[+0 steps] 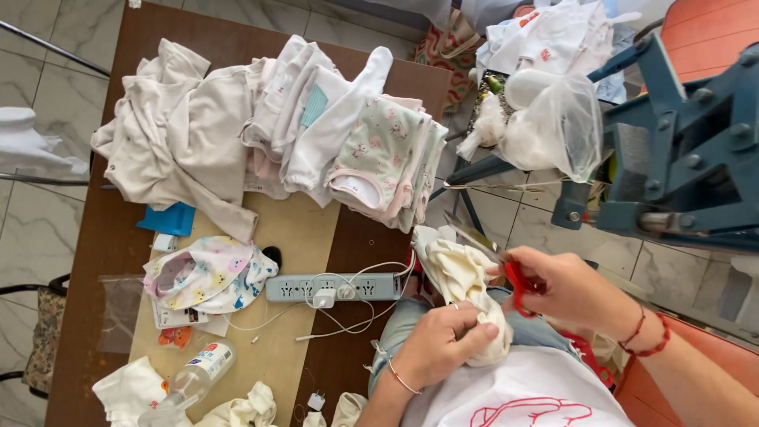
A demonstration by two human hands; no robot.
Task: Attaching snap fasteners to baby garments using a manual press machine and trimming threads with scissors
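Cream-coloured baby garment (458,277) sits bunched over the person's lap, just off the near edge of the tabletop (356,237). Left hand (443,344), with a thin bracelet at the wrist, has its fingers curled tight around the lower folds of the cloth. Right hand (565,289), with red cord bracelets at the wrist, is closed around red-handled scissors (515,286), whose blades point at the upper edge of the garment. Just beside the garment, on the brown tabletop, lies a grey power strip (332,287) with white plugs and cables trailing from it. Left of that sits a pastel patterned bib (209,273), and nearer the edge a clear spray bottle (190,379) lies on its side. Farther back, stacks of folded baby clothes (348,134) and a heap of beige garments (178,126) cover the tabletop. At the right stands a blue metal press (680,150) with a clear plastic bag (553,122) of white items beside it.
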